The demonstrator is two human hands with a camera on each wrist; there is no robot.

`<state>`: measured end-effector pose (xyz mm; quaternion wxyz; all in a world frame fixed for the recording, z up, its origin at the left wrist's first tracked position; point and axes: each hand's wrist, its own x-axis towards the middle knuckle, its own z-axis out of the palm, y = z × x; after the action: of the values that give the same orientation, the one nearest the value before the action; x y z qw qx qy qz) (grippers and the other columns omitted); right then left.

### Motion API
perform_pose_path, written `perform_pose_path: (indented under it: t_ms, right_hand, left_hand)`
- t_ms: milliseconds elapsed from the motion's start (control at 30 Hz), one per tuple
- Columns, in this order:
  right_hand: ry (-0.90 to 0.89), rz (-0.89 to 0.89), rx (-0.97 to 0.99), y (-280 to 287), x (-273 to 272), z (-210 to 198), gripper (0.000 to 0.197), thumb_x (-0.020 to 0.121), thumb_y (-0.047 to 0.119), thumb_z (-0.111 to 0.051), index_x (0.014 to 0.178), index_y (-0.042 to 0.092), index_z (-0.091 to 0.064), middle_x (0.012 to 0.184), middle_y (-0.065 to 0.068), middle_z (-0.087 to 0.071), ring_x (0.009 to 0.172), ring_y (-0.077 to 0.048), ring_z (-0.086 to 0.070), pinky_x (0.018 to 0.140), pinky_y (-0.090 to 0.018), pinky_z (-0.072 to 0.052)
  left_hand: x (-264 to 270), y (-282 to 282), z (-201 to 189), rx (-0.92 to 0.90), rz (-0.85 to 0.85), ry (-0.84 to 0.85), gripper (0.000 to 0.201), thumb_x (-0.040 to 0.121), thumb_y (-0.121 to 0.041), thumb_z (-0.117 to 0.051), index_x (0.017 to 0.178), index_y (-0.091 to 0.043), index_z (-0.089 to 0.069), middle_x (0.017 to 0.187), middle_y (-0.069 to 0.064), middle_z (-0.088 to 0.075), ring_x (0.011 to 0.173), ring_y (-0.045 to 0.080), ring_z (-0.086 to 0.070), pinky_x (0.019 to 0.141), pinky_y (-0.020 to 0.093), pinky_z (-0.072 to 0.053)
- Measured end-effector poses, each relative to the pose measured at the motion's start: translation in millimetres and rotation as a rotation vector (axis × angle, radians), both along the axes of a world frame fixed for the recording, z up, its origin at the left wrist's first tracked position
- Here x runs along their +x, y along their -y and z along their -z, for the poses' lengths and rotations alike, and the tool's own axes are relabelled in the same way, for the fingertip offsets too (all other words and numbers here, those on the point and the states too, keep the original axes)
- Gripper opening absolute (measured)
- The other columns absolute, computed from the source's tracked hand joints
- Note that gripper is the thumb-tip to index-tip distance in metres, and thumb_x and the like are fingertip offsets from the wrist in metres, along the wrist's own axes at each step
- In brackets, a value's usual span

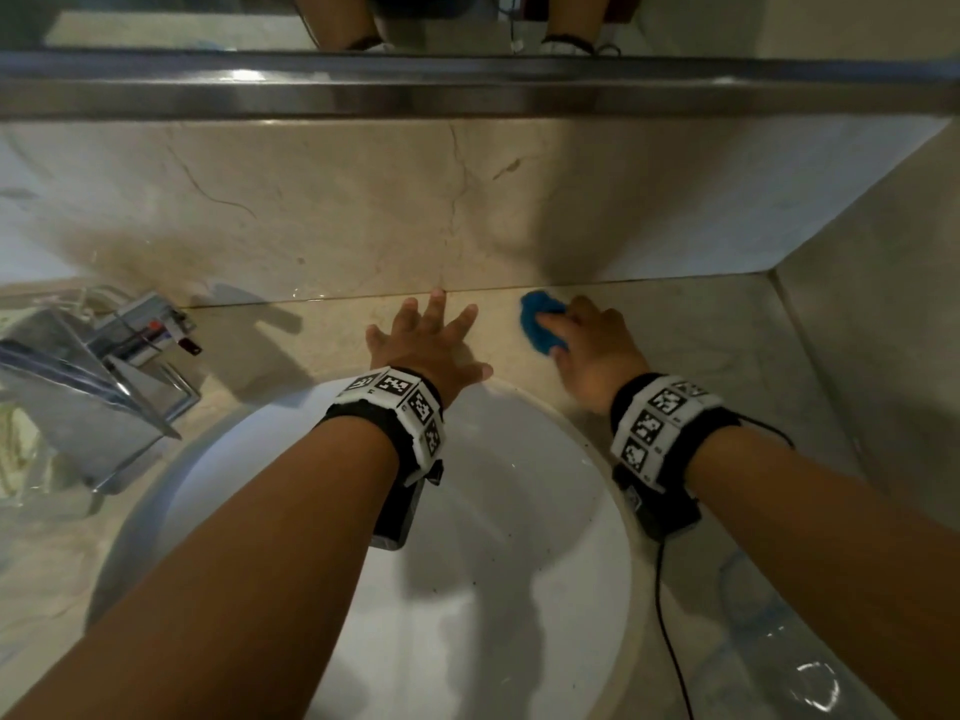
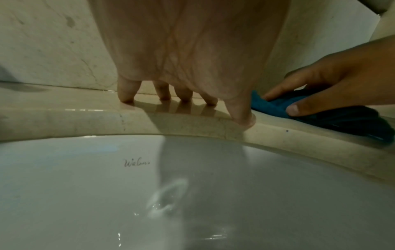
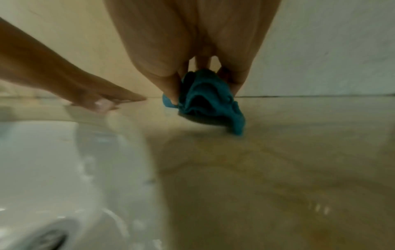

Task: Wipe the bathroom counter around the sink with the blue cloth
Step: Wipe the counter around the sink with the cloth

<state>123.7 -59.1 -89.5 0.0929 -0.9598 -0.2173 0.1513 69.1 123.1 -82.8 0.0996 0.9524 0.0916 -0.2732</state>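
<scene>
- The right hand (image 1: pixel 592 350) grips the bunched cloth (image 1: pixel 540 324), fingers and thumb curled round it, pressing it on the counter (image 1: pixel 701 330) behind the sink (image 1: pixel 519 511), near the back wall (image 1: pixel 363 210).
- The left hand (image 1: pixel 426 345) lies spread, fingertips (image 2: pixel 126 98) on the counter just beside the cloth, holding nothing.
- A chrome tap (image 1: pixel 88 387) stands at the left.
</scene>
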Motion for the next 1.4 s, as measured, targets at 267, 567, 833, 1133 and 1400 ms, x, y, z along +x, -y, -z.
perform_pose_path:
  t_ms: [267, 567, 833, 1133, 1400]
  right_hand:
    - [0.002, -0.024, 0.027, 11, 24, 7, 0.042, 0.096, 0.014, -0.043, 0.136, 0.028, -0.046, 0.133, -0.012, -0.040, 0.114, -0.034, -0.045, 0.102, -0.039, -0.038]
    - [-0.088, -0.006, 0.229, -12, -4, 6, 0.035, 0.089, 0.007, -0.050, 0.121, 0.021, -0.059, 0.116, -0.012, -0.046, 0.106, -0.030, -0.049, 0.098, -0.037, -0.040]
    - [-0.009, 0.037, 0.116, 37, 20, -2, 0.041, 0.093, 0.008, -0.047, 0.131, 0.019, -0.053, 0.131, -0.019, -0.044, 0.116, -0.036, -0.047, 0.104, -0.033, -0.035]
    - [-0.052, 0.138, 0.117, 36, 30, 12, 0.041, 0.092, 0.011, -0.047, 0.132, 0.019, -0.052, 0.132, -0.015, -0.040, 0.118, -0.035, -0.045, 0.097, -0.022, -0.028]
    - [-0.094, -0.070, 0.168, 29, 24, 3, 0.041, 0.092, 0.004, -0.047, 0.128, 0.021, -0.056, 0.127, -0.012, -0.045, 0.114, -0.029, -0.048, 0.097, -0.022, -0.032]
  left_hand:
    - [0, 0, -2, -0.005, 0.003, -0.002, 0.079, 0.088, -0.066, -0.039, 0.147, -0.044, 0.007, 0.158, -0.007, 0.018, 0.146, 0.025, 0.010, 0.114, 0.061, -0.008]
    - [2, 0, -6, -0.019, -0.020, -0.025, 0.080, 0.087, -0.064, -0.044, 0.148, -0.044, 0.006, 0.158, -0.007, 0.018, 0.146, 0.025, 0.011, 0.113, 0.061, -0.008]
    - [2, 0, -2, -0.012, -0.001, -0.037, 0.081, 0.086, -0.066, -0.042, 0.147, -0.045, 0.008, 0.157, -0.008, 0.019, 0.146, 0.024, 0.011, 0.114, 0.061, -0.008]
    - [2, 0, -1, -0.007, -0.005, -0.028, 0.080, 0.087, -0.066, -0.042, 0.147, -0.045, 0.008, 0.157, -0.008, 0.019, 0.146, 0.024, 0.011, 0.114, 0.060, -0.007]
    - [3, 1, 1, 0.006, 0.005, -0.015, 0.080, 0.086, -0.066, -0.041, 0.147, -0.045, 0.007, 0.158, -0.008, 0.017, 0.146, 0.025, 0.010, 0.112, 0.062, -0.010]
